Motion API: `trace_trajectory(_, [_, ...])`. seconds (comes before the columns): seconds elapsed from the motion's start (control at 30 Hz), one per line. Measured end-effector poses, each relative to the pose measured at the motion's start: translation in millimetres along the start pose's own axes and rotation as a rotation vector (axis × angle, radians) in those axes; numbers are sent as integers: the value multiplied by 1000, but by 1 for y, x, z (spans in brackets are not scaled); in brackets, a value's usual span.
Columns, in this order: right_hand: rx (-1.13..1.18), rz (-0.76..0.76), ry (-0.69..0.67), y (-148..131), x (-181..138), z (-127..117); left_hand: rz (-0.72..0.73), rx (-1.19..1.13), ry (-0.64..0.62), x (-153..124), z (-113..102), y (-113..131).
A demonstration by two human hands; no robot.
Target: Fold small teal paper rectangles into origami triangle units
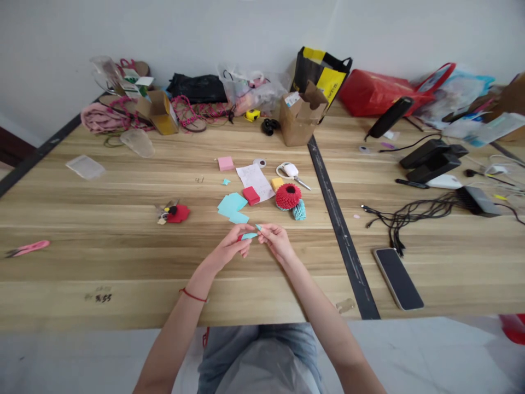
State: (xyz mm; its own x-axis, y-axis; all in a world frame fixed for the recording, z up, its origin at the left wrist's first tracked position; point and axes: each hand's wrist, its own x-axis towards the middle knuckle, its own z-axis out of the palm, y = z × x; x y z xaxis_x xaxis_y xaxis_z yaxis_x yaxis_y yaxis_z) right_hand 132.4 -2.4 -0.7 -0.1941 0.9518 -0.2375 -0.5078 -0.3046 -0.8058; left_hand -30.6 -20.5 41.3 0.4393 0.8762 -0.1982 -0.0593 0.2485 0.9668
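Note:
My left hand (230,245) is closed on a folded light-blue paper piece (248,236), with a bit of red showing beside it. Just to its right, my right hand (275,241) pinches another small light-blue paper piece (258,227). Both hands are close together above the wooden table. Light-blue paper sheets (232,206) lie loosely fanned beyond the fingers. A red paper stack (251,195) rests on a written sheet (253,178). To the right sits a round red folded-paper model (287,196), touching a smaller light-blue folded-paper piece (299,210).
White-handled scissors (293,174), a yellow pad (277,184) and a pink pad (225,163) lie farther back. Pink snips (28,249) are at far left. A phone (398,279) and tangled cables (414,215) lie right. A cardboard box (301,117) and bags line the wall.

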Motion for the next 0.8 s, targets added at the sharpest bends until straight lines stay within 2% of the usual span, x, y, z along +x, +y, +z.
trace_trajectory(0.17, [-5,-8,4,1,2,0,-22,-58,12,4,1,-6])
trace_trajectory(0.27, [1,0,-3,1,2,1,16,-74,34,7,-2,-10])
trace_trajectory(0.57, [30,40,-5,0,-1,4,204,-22,271,10,-2,-10])
trace_trajectory(0.67, [17,43,-18,0,-2,6,203,-3,322,9,-1,-9])
trace_trajectory(0.8, [0,19,-16,-1,-3,7,178,9,327,8,0,-8])
